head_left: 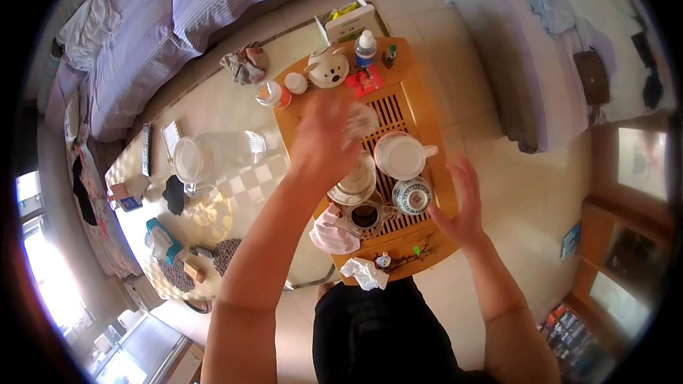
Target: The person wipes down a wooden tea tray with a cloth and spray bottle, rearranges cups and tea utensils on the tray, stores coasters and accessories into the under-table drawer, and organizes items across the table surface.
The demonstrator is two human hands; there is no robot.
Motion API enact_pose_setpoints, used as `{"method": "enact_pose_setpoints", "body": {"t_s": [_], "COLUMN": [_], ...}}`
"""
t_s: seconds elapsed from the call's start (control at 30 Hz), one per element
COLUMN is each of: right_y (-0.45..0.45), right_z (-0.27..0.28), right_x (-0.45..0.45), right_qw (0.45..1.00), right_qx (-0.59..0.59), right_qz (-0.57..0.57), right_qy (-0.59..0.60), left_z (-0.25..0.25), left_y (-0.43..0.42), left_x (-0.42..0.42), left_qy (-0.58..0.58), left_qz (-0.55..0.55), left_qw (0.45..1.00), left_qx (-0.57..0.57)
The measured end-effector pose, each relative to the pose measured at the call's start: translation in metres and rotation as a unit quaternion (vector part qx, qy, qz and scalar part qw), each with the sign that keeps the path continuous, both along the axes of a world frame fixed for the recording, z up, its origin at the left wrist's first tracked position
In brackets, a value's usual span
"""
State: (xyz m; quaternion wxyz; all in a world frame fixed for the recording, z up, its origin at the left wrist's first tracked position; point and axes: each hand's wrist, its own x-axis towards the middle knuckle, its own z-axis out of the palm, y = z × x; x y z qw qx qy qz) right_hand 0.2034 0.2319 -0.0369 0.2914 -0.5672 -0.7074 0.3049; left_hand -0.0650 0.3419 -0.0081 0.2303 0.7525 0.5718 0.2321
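Observation:
Over the slatted wooden tea tray (442,231), my left hand (329,131) is blurred by motion. Its fingers seem closed on a whitish, see-through thing (363,121), smeared too, whose kind I cannot make out. My right hand (462,203) is open, fingers spread, at the tray's right edge. Its thumb is beside or touching a patterned bowl (412,197) that lies upside down. Just beyond sits a white mug (400,156), its handle to the right. A white lidded vessel (354,183) is partly hidden below my left hand. Nearer me is a round dark-centred vessel (365,215).
A pink cloth (334,233), crumpled tissue (364,273) and small figurine (383,260) lie along the near side. At the far end stand a dog-faced container (329,69), a blue-liquid bottle (366,48) and jars (274,94). A glass-topped table (245,188) adjoins on the left.

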Motion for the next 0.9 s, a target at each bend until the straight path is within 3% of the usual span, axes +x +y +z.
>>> {"method": "enact_pose_setpoints", "body": {"t_s": [0.03,0.13,0.23,0.53,0.63,0.7,0.73,0.8,0.87,0.9], "right_y": [-0.004,-0.015,-0.024,-0.032,-0.03,-0.029,-0.029,-0.033,-0.034,-0.035], "right_z": [0.001,-0.001,-0.001,-0.006,-0.005,-0.007,-0.009,-0.014,-0.01,-0.01], "right_x": [0.002,0.012,0.024,0.035,0.034,0.035,0.036,0.033,0.029,0.027], "right_qw": [1.0,0.999,1.0,0.998,1.0,1.0,1.0,1.0,0.997,0.998], "right_qx": [-0.011,-0.021,-0.026,-0.036,-0.015,-0.003,0.004,-0.008,-0.048,-0.041], "right_qz": [-0.004,-0.007,-0.003,-0.01,0.003,0.002,0.003,-0.024,-0.045,-0.031], "right_qy": [0.01,0.028,0.012,0.059,0.002,-0.007,-0.01,0.019,0.044,0.039], "left_z": [-0.013,-0.038,-0.064,-0.046,-0.019,0.017,0.029,0.04,0.05,0.045], "left_y": [0.015,0.046,0.052,0.045,0.029,0.004,-0.016,-0.046,-0.056,-0.058], "left_x": [0.016,0.059,0.081,0.067,0.035,-0.001,-0.021,-0.069,-0.102,-0.121], "left_qy": [0.003,0.141,0.205,0.15,0.036,-0.016,-0.034,0.105,0.171,0.218], "left_qz": [-0.051,-0.112,-0.117,-0.095,-0.066,-0.003,0.086,0.265,0.375,0.367], "left_qw": [0.999,0.975,0.957,0.974,0.994,0.999,0.983,0.921,0.909,0.904], "left_qx": [0.003,-0.132,-0.171,-0.138,-0.084,0.046,0.16,0.264,0.065,0.021]}}
